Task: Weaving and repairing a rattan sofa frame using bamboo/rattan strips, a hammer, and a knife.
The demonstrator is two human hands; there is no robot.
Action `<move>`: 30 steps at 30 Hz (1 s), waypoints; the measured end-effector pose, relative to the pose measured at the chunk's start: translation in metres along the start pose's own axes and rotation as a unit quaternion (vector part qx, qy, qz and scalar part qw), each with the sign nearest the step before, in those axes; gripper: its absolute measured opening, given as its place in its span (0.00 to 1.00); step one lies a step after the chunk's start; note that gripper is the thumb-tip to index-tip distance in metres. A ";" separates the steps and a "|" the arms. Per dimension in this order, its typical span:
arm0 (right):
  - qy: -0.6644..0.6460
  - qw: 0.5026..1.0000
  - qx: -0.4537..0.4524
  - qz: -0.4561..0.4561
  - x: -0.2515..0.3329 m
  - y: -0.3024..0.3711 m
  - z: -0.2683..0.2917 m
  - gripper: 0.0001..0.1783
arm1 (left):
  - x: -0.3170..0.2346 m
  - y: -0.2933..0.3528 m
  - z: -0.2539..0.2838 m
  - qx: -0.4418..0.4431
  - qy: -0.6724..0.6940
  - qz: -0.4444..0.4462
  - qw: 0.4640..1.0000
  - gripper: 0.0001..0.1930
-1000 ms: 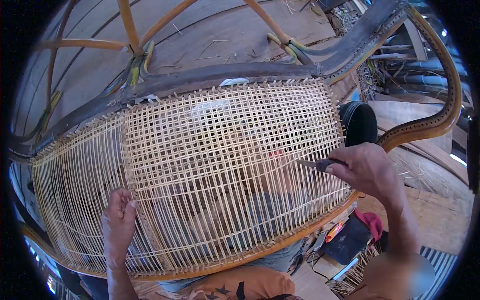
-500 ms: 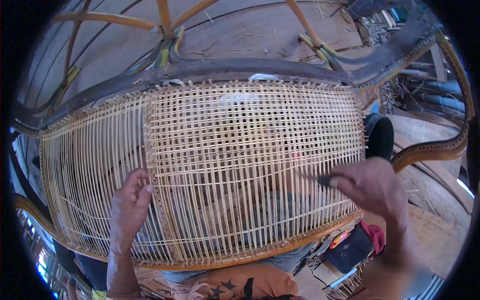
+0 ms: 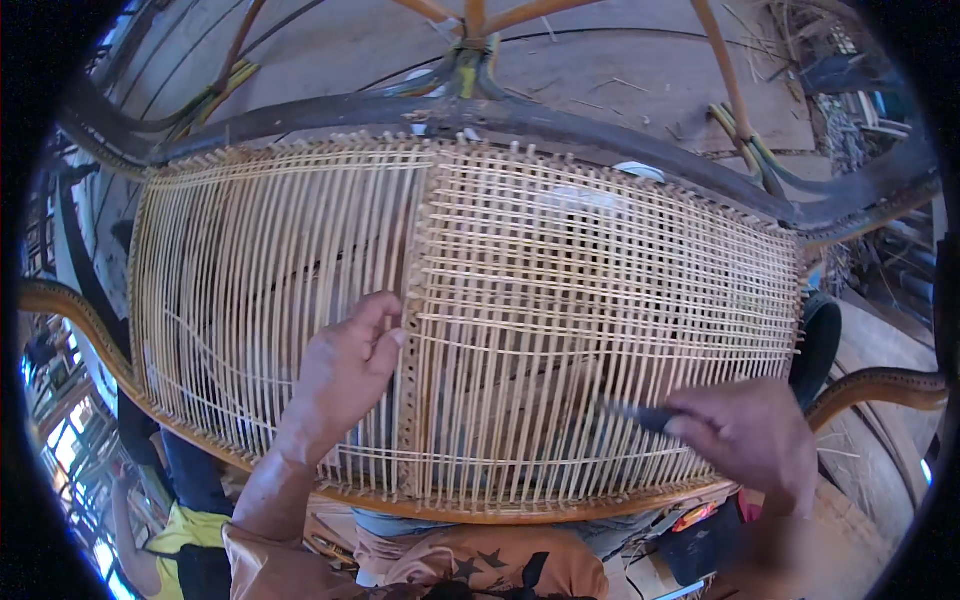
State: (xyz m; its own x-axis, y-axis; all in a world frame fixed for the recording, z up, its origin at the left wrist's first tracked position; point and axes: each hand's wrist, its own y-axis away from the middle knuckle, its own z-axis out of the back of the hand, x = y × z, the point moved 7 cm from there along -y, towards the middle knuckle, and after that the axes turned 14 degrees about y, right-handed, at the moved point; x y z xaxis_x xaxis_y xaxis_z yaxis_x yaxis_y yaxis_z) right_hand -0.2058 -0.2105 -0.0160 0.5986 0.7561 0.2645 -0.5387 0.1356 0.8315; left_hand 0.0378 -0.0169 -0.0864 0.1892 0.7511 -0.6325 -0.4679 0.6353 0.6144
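Works bare-handed over a cane panel (image 3: 490, 243), stretched below and between both grips. Clamps a pointed, dark-handled tool (image 3: 645, 417) in the right hand (image 3: 745, 430), with fingers closed together around the handle and tip aimed left over long strands (image 3: 530, 400). Curls the left hand (image 3: 345, 370) close beside a drilled divider strip (image 3: 408, 440), just right of its fingertips, with thumb and forefinger slightly apart; cannot tell of any strand pinched between. Appears partway through weaving, judging by a dense lattice (image 3: 600, 270) beyond the right grip and mostly uncrossed strands around the tool. Seems to call next for working the tip among those strands and snugging the lowest cross strands toward the lattice, without nicking or bending any. Shows a second section (image 3: 275, 270), left of the left hand, largely uncrossed. Includes an orange-brown rail (image 3: 560, 512) nearer the body than either grip, and a dark bucket (image 3: 818, 335) beyond the right hand
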 end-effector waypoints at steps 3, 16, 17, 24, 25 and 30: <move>0.018 0.992 -0.124 -0.021 0.010 -0.014 0.010 0.08 | 0.000 0.000 0.000 0.008 -0.014 0.018 1.000 0.13; -0.059 0.990 0.031 0.124 0.055 -0.023 0.005 0.08 | -0.002 -0.002 0.000 0.026 -0.027 0.010 0.999 0.11; -0.072 0.987 -0.006 0.143 0.057 -0.025 0.009 0.08 | -0.003 -0.002 0.001 0.022 -0.031 0.004 0.999 0.11; -0.077 0.993 -0.064 0.064 0.051 -0.039 0.002 0.07 | -0.002 -0.001 0.001 0.029 0.012 0.005 0.999 0.11; -0.064 0.993 -0.070 0.072 0.054 -0.039 0.004 0.07 | -0.001 -0.002 0.002 0.022 0.003 0.005 1.000 0.11; -0.126 0.984 -0.113 0.046 0.057 -0.046 0.012 0.16 | -0.001 -0.003 0.001 0.008 0.007 -0.024 1.000 0.10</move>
State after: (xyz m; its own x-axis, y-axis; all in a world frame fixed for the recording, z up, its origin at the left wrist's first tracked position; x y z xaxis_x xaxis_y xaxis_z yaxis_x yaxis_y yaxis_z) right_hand -0.1402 -0.1813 -0.0331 0.6530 0.5935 0.4705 -0.6995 0.2344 0.6752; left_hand 0.0399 -0.0196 -0.0867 0.1982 0.7169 -0.6684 -0.4453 0.6733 0.5902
